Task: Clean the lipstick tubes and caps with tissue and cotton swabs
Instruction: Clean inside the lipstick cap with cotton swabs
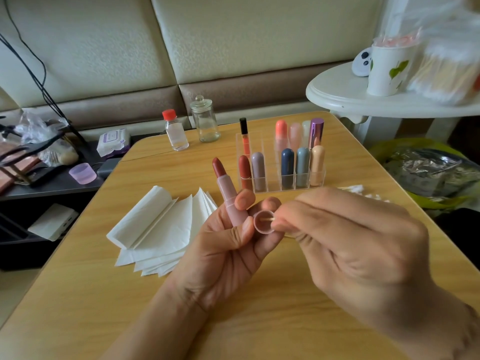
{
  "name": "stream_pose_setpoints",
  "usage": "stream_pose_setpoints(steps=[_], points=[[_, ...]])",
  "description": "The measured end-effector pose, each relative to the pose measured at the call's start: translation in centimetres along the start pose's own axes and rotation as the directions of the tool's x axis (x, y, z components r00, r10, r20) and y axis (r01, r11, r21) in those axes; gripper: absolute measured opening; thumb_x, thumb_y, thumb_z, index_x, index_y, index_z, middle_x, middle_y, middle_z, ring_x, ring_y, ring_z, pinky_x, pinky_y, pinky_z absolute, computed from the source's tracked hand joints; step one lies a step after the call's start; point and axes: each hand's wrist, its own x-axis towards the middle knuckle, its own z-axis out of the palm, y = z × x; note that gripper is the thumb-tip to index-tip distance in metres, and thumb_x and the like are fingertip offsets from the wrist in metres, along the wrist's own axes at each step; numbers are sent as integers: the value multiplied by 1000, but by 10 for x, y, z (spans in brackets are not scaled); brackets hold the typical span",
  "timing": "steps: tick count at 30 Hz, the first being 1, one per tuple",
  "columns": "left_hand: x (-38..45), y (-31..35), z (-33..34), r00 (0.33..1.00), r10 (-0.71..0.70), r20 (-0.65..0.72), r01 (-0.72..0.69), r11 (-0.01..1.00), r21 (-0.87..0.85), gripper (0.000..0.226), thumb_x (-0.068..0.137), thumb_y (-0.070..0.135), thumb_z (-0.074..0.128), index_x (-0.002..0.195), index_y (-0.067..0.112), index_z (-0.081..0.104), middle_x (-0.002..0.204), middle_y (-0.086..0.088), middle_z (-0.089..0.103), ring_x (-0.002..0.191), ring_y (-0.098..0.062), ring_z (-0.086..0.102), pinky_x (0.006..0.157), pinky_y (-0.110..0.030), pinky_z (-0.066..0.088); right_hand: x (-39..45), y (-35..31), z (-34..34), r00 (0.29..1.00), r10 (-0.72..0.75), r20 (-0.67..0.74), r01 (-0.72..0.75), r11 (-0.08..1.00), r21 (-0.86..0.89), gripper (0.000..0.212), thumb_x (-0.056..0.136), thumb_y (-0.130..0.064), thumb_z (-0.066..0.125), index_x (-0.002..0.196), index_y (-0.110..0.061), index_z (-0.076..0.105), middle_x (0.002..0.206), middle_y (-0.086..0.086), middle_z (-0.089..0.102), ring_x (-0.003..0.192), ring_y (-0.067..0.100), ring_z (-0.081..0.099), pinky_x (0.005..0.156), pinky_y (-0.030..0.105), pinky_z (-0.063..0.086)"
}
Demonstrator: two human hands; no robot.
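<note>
My left hand (228, 245) grips an open pink lipstick tube (228, 196) with its dark red bullet pointing up. The same hand holds the tube's pink cap (262, 221) between thumb and fingers, mouth toward me. My right hand (345, 235) pinches a wooden cotton swab (270, 219), and the swab's end is inside the cap. A fan of white tissues (161, 227) lies on the wooden table (259, 320) to the left of my hands. More cotton swabs (355, 189) lie past my right hand.
A clear organiser (283, 175) with several lipsticks stands behind my hands. Farther back are a small red-capped bottle (176, 131) and a glass jar (205, 120). A white side table (363, 97) at the right carries a paper cup (389, 68) and a swab pack.
</note>
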Motion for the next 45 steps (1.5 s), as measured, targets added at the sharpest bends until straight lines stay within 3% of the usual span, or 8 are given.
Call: stream_pose_setpoints(steps=[4, 10, 13, 20, 29, 37, 41, 45], points=[[-1, 1, -3, 1000, -10, -20, 11, 1000, 20, 25, 99, -14, 32, 110, 9, 34, 111, -18, 62, 112, -27, 59, 109, -37, 38, 4, 2, 0, 995, 90, 46, -96, 985, 143, 9, 86, 1, 72, 85, -6, 79, 81, 2, 71, 75, 5, 61, 76, 8, 46], [-1, 1, -2, 999, -24, -33, 26, 999, 47, 24, 98, -14, 34, 109, 7, 40, 109, -18, 61, 107, -28, 61, 106, -38, 42, 4, 3, -4, 990, -137, 42, 141, 983, -119, 20, 96, 2, 59, 85, 1, 76, 72, 14, 65, 60, 31, 60, 56, 40, 52], [-2, 4, -5, 1000, -17, -23, 18, 998, 53, 24, 99, -13, 35, 110, 6, 43, 110, -18, 62, 107, -28, 62, 106, -38, 45, 2, 5, 0, 990, -125, 62, 121, 991, 59, 16, 95, 2, 63, 90, -1, 78, 82, 10, 70, 72, 22, 66, 67, 31, 56], [-1, 17, -6, 964, 146, -223, -122, 986, 117, 20, 85, -3, 66, 95, 9, 55, 104, -16, 64, 104, -32, 65, 87, -36, 56, 0, 39, 1, 859, 510, 37, -442, 704, 556, 13, 95, -6, 67, 101, -15, 74, 77, 2, 73, 64, 20, 67, 54, 23, 50], [-1, 21, -5, 932, 248, -265, -208, 963, 171, 37, 71, 2, 80, 91, 13, 51, 95, -7, 58, 76, -21, 58, 70, -29, 53, -14, 47, 16, 664, 633, 397, -610, 766, -201, 12, 83, -30, 78, 87, -41, 78, 76, -32, 66, 57, -4, 58, 55, 15, 43], [-2, 24, -3, 912, 269, -309, -230, 960, 157, 55, 62, -4, 84, 102, 11, 49, 104, -13, 64, 88, -28, 66, 78, -33, 57, 3, 66, -17, 674, 659, 333, -600, 752, -273, 10, 85, -34, 74, 93, -39, 76, 50, -32, 54, 46, -1, 50, 43, 18, 31], [-1, 22, -3, 921, 247, -302, -197, 963, 186, 79, 61, -2, 85, 119, 15, 35, 98, -12, 64, 89, -28, 67, 77, -33, 57, -2, 90, -25, 605, 695, 387, -430, 695, -575, 14, 93, -35, 66, 102, -44, 72, 112, -26, 66, 104, 12, 55, 79, 38, 53], [-1, 21, -3, 938, 215, -272, -165, 967, 194, 70, 68, -3, 81, 117, 15, 35, 102, -13, 61, 88, -29, 65, 79, -36, 56, -9, 95, -15, 488, 736, 469, -453, 673, -585, 17, 91, -42, 66, 107, -45, 70, 117, -23, 63, 113, 13, 49, 89, 40, 51]])
